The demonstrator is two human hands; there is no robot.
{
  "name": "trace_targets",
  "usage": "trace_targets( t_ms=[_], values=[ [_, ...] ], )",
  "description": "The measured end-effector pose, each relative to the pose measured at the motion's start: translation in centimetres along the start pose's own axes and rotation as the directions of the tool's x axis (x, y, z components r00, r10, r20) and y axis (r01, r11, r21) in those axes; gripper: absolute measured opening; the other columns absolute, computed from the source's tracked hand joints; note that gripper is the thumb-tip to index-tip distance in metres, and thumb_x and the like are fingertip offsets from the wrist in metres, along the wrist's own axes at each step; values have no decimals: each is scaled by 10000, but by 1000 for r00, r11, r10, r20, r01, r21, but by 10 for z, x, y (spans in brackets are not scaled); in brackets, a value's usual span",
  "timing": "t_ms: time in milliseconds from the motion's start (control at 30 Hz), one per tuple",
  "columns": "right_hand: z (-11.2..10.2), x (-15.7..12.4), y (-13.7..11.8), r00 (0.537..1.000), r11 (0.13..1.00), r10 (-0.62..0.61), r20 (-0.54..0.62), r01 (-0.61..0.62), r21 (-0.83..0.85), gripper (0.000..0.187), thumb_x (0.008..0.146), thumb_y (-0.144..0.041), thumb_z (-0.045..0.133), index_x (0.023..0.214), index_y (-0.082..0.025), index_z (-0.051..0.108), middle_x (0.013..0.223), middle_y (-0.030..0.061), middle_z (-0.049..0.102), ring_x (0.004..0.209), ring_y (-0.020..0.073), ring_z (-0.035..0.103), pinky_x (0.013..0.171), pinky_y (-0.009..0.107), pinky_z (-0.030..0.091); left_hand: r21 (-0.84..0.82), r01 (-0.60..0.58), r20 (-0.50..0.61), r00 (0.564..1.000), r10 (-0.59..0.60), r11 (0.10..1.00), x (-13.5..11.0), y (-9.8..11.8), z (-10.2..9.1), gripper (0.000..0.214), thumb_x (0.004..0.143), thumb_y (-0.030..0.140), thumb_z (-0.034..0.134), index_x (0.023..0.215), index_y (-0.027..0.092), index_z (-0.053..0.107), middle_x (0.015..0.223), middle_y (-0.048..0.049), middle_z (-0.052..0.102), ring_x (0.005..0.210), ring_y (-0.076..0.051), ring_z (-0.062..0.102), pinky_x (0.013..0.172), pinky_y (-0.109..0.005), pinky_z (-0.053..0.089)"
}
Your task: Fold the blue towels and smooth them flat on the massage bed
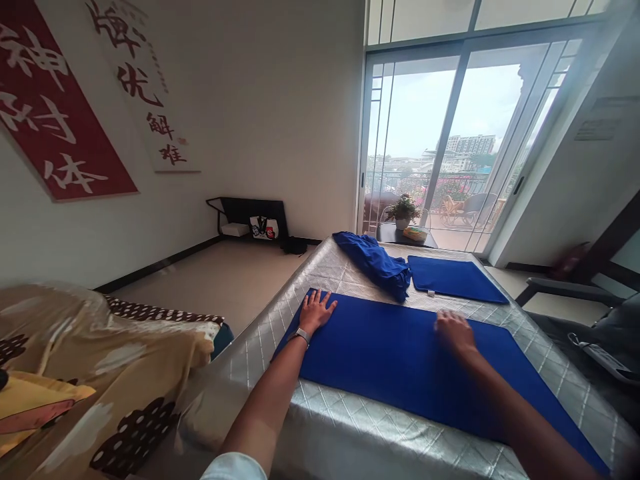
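Note:
A long dark-blue folded cloth (370, 353) lies flat across the silver quilted cover (350, 410) in front of me. My left hand (317, 312) rests on its far left corner, palm down with fingers spread, a watch on the wrist. Over the cloth's far edge, right of centre, is my right hand (454, 331); it is blurred by motion, with its fingers laid out on the fabric and nothing seen in them. Beyond lie a crumpled blue cloth (373, 260) and a smaller flat blue piece (455, 279) with a white tag on its near edge.
At left stands furniture draped with a brown patterned cover (125, 353), a yellow cushion (40, 403) on it. A potted plant (403, 212) sits on a small table by the sliding glass door. A dark armchair (575, 327) holding a power strip (607, 357) is at right.

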State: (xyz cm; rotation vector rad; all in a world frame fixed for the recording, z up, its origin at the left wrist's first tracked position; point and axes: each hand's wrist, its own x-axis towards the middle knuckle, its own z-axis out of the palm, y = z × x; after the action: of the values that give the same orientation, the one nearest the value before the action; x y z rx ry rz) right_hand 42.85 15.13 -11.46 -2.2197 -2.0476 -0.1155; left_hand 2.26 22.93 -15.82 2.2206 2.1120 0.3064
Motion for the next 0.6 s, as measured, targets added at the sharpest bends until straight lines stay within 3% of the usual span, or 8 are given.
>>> trace_targets(
  t_ms=[67, 133, 200, 267, 333, 533, 600],
  values=[
    [14, 5, -42, 996, 996, -85, 29, 85, 17, 587, 991, -364, 256, 1473, -134, 500, 1561, 115, 451, 1457, 238, 373, 1205, 403, 260, -4, 4, 1, 1000, -4, 1000, 0, -1, 0, 716, 986, 693, 189, 1569, 310, 348, 1655, -54, 287, 1529, -285, 214, 1241, -508, 114],
    [26, 7, -73, 990, 992, -119, 79, 116, 38, 643, 1011, -447, 214, 1546, -133, 382, 1629, 72, 334, 1503, 213, 280, 1225, 383, 219, -10, 5, -1, 1000, -5, 1000, 0, 0, 0, 709, 987, 689, 185, 1570, 317, 343, 1654, -43, 292, 1529, -279, 213, 1242, -505, 113],
    [35, 7, -85, 984, 992, -122, 133, 116, 52, 686, 1017, -491, 174, 1586, -123, 281, 1658, 57, 253, 1531, 215, 192, 1244, 410, 160, -16, 5, -8, 1000, -5, 1000, -1, 0, -1, 699, 991, 679, 185, 1570, 321, 342, 1653, -37, 295, 1529, -275, 215, 1243, -501, 115],
    [40, 5, -74, 980, 994, -105, 169, 99, 44, 701, 1016, -502, 154, 1601, -122, 230, 1669, 46, 214, 1541, 213, 145, 1253, 421, 114, -17, 3, -12, 1000, -3, 1000, -1, 0, -1, 691, 994, 670, 189, 1569, 320, 346, 1653, -36, 293, 1529, -271, 215, 1243, -495, 121],
    [44, 4, -41, 982, 997, -71, 173, 68, 20, 701, 1010, -500, 150, 1605, -136, 217, 1673, 36, 201, 1542, 207, 136, 1255, 417, 98, -13, 7, -10, 1000, -7, 1000, -1, 0, -1, 691, 994, 672, 192, 1568, 322, 346, 1654, -33, 288, 1530, -267, 213, 1243, -494, 122],
    [53, -10, 114, 974, 981, 195, 117, -195, -16, 734, 975, -493, 126, 1601, -124, 236, 1674, 69, 206, 1539, 249, 160, 1244, 478, 146, -2, 22, -3, 1000, -22, 1000, 0, 0, 0, 700, 990, 685, 179, 1572, 329, 335, 1660, -27, 274, 1532, -264, 207, 1245, -483, 120],
    [55, -16, 150, 959, 962, 271, 80, -272, -8, 759, 961, -504, 125, 1595, -106, 252, 1671, 85, 214, 1534, 262, 182, 1239, 479, 167, 2, 23, 9, 1000, -23, 1000, 0, 1, 0, 699, 993, 681, 167, 1574, 328, 332, 1661, -23, 272, 1535, -265, 196, 1245, -487, 115]
  ],
)
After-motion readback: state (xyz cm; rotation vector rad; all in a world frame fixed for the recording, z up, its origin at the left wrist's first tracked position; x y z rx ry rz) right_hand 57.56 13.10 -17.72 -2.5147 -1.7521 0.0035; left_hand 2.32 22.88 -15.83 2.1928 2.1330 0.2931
